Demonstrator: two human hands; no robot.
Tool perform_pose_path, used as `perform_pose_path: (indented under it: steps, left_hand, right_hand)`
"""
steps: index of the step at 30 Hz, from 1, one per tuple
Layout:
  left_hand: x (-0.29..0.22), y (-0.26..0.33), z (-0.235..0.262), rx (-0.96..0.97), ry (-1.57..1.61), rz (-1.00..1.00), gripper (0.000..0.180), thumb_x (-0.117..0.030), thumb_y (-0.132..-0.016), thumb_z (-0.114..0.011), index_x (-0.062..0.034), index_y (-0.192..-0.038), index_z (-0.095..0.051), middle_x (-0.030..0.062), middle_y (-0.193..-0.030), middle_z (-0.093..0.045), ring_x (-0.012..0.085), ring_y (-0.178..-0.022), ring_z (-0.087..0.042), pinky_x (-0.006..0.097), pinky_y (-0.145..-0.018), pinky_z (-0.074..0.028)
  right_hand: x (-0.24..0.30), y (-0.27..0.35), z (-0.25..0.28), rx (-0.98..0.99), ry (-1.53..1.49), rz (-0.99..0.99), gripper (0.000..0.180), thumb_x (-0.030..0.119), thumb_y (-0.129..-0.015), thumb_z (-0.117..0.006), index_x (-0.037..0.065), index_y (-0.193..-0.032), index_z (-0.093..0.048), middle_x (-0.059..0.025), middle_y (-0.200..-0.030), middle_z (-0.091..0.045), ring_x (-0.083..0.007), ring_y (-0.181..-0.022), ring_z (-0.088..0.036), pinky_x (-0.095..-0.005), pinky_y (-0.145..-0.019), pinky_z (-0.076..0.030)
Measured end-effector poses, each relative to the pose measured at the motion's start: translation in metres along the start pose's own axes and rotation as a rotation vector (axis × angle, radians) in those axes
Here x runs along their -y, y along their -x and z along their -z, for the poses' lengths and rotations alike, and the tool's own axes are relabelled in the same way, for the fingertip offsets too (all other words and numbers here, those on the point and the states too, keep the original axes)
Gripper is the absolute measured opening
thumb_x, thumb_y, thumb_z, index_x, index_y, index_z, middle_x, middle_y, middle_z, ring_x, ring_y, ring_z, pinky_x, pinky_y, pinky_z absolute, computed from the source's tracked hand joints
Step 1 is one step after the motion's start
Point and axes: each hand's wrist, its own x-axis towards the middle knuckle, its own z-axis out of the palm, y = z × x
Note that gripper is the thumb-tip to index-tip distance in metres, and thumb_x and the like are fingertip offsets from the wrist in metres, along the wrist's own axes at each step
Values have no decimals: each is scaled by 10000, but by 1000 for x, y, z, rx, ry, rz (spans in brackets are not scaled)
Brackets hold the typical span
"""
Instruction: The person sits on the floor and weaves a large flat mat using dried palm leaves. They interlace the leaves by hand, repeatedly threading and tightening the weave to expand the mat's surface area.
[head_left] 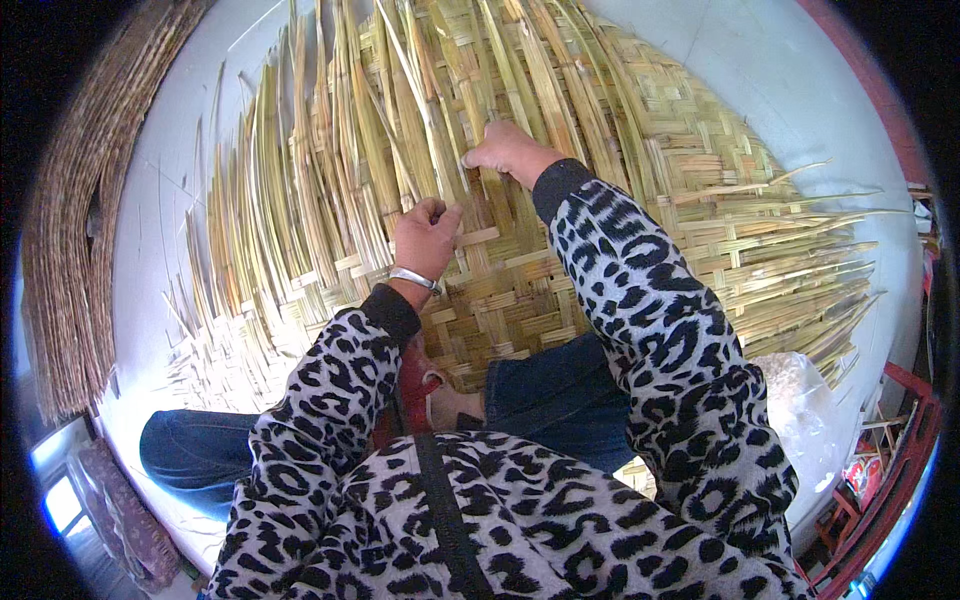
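Pale woven bamboo-strip mat (600, 200) lies on the floor; the near and right part is plaited, far-left strips hang loose. Left hand (425, 238) and right hand (508, 150) both clench upright strips

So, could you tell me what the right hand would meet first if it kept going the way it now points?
The right hand points up the picture along the mat, so it would likely run straight into the loose upright strips it already touches; depth is hard to judge.
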Motion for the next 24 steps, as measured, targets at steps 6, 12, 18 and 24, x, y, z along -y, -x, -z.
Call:
perform_pose_path:
  steps: [6,12,18,24]
  left_hand:
    - [12,-3,-2,-3,18,32,354,-294,-866,-680,58,-876,-640,84,-669,-636,112,-599,-575,294,-553,-477]
    - [27,-16,-12,-19,-93,-37,346,-276,-890,-666,64,-951,-642,75,-688,-639,119,-578,-595,285,-538,-491]
    - [35,-18,-19,46,-256,-159,330,-243,-884,-643,47,-1042,-638,131,-844,-694,223,-748,-666,334,-711,-525]
    - [33,-21,-18,153,-256,-237,342,-214,-881,-625,27,-1125,-625,170,-981,-696,242,-903,-678,339,-821,-508]
  right_hand:
    - [-11,3,-14,93,-312,-13,354,204,-666,-745,-73,-876,-676,-195,-793,-683,-265,-758,-673,-352,-708,-510]
    - [-12,30,-7,-136,-102,17,422,297,-679,-777,-55,-890,-678,-206,-824,-676,-302,-781,-667,-387,-725,-519]
    - [1,51,-2,-99,-288,38,517,325,-748,-792,-78,-1029,-632,-162,-941,-670,-245,-899,-639,-353,-814,-487]
    - [-11,62,-1,44,-753,19,447,290,-798,-763,-35,-1068,-615,-79,-991,-640,-170,-918,-571,-297,-819,-454]
